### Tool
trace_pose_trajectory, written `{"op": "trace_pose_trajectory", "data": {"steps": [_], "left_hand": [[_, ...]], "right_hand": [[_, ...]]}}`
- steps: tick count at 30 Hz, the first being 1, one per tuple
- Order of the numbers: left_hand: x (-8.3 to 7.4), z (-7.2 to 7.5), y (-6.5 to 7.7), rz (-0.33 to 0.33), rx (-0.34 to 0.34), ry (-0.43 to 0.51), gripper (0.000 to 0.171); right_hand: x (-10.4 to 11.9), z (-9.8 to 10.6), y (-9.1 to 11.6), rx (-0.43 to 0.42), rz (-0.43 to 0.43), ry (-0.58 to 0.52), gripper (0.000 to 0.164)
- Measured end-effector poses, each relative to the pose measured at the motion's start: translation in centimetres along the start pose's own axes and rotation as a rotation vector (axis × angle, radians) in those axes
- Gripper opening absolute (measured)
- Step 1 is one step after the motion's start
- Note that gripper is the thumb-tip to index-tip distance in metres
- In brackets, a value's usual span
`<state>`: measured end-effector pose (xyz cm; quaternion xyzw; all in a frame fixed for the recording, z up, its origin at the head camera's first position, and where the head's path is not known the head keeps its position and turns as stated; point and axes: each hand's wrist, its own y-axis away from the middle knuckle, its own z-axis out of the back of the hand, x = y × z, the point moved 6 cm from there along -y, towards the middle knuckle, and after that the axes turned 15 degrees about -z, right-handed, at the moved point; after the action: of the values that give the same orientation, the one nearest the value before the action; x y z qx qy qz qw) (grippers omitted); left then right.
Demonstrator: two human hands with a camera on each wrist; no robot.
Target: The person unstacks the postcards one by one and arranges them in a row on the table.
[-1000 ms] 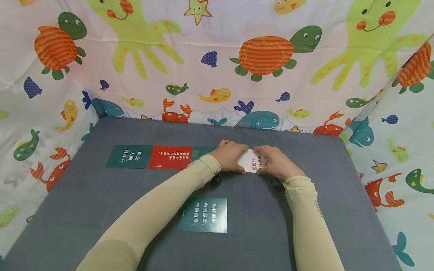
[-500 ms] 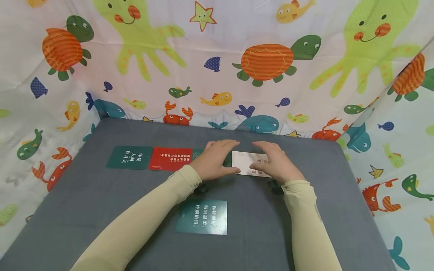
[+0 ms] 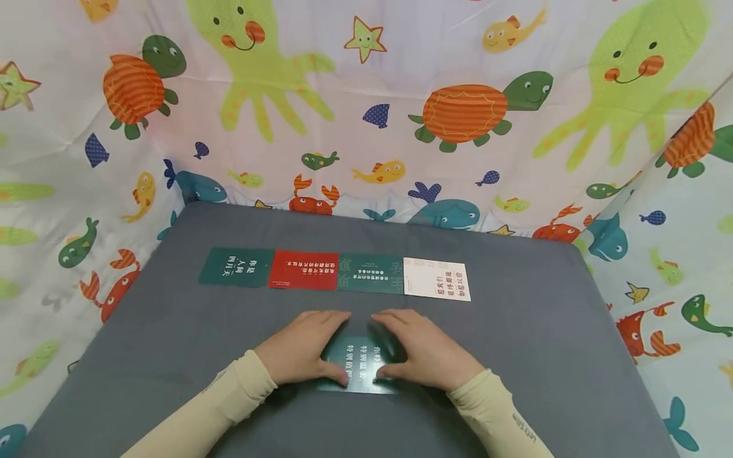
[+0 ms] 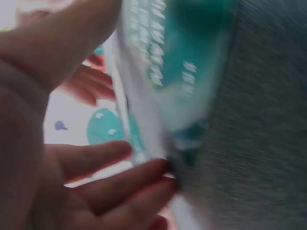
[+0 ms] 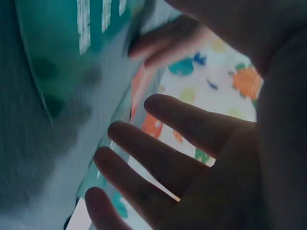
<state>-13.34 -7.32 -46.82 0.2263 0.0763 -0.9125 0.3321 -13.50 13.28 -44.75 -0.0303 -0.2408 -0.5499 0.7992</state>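
A glossy green card (image 3: pixel 362 381) with white lettering lies near the middle of the table. My left hand (image 3: pixel 303 348) hovers at its left side and my right hand (image 3: pixel 426 350) at its right, thumbs and fingers spread apart. In the left wrist view the fingers of the left hand (image 4: pixel 110 187) extend beside the blurred green card (image 4: pixel 192 52). The right wrist view has the right hand (image 5: pixel 182 158) with fingers spaced out, holding nothing. Whether a thumb touches the card I cannot tell; its side edges are partly hidden by the hands.
Farther back, cards lie in a row edge to edge: a dark green card (image 3: pixel 236 267), a red card (image 3: pixel 303 270), another green card (image 3: pixel 370 273) and a white card (image 3: pixel 437 278). A grey cloth covers the table (image 3: pixel 515 331). A sea-animal curtain (image 3: pixel 343 140) stands behind and at both sides.
Both hands have let go of the white card, now lying at the row's right end, and moved back toward the body, over the single green card.
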Motion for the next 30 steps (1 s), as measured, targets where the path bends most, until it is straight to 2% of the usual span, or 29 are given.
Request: {"op": "trace_pose_trajectory", "data": {"steps": [4, 8, 14, 24, 30], "left_hand": [[-1.2, -0.3, 0.1, -0.01, 0.066, -0.082, 0.122], [-1.7, -0.2, 0.0, -0.009, 0.078, -0.161, 0.122], [-1.3, -0.1, 0.2, 0.0, 0.081, -0.151, 0.116], [-1.2, 0.2, 0.5, -0.01, 0.089, -0.173, 0.102], [-1.5, 0.2, 0.1, -0.006, 0.086, -0.184, 0.096]], "right_hand": [[0.8, -2.1, 0.6, 0.04, -0.025, 0.046, 0.099], [1.6, -3.1, 0.6, 0.031, -0.038, 0.147, 0.101], [2.2, -3.0, 0.5, -0.001, -0.038, 0.208, 0.099], [2.6, -2.6, 0.2, -0.043, -0.01, 0.207, 0.081], [2.2, -2.6, 0.1, -0.056, -0.007, 0.198, 0.082]]}}
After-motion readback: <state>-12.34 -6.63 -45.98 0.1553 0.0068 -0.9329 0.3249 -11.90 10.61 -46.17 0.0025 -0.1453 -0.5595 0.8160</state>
